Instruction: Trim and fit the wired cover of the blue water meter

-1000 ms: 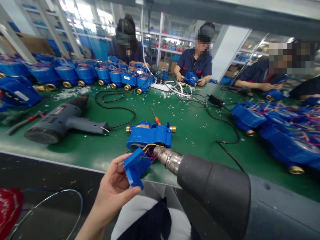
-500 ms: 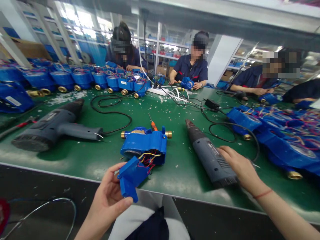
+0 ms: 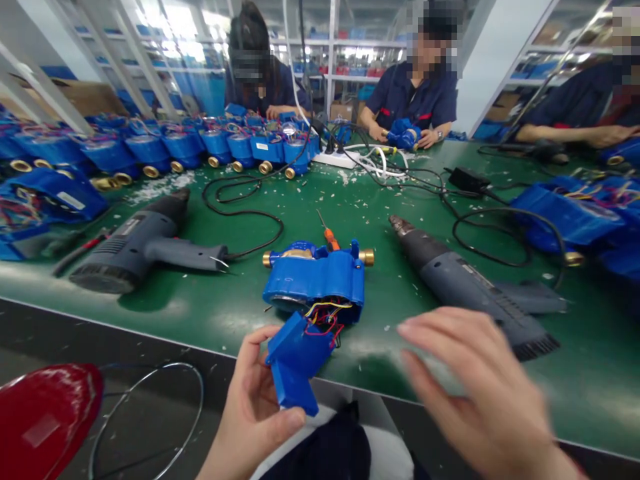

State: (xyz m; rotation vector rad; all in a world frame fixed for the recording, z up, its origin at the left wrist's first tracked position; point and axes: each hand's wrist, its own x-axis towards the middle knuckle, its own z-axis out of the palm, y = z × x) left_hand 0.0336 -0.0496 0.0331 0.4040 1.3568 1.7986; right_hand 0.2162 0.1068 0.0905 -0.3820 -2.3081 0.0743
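Between thumb and fingers, my left hand [image 3: 265,400] grips a blue plastic cover [image 3: 297,367] at the table's front edge. Red, yellow and black wires [image 3: 327,317] run from behind it into the open side of a blue water meter [image 3: 315,277] with brass pipe ends. My right hand [image 3: 475,380], slightly blurred, hovers over the front of the table with fingers apart and nothing in it. Beyond it a grey heat gun [image 3: 460,280] lies on its side. An orange-handled screwdriver [image 3: 330,239] lies behind the meter, its handle partly hidden.
A second heat gun [image 3: 145,243] lies at the left. Blue meters [image 3: 165,150] line the back left, and more meters [image 3: 570,207] sit at the right. A white power strip [image 3: 340,159] and black cables cross the green table [image 3: 240,307]. Several co-workers sit opposite.
My right hand has let go of the heat gun at the right and moved toward the middle. That heat gun now lies turned, its handle showing. The left hand still holds the cover.
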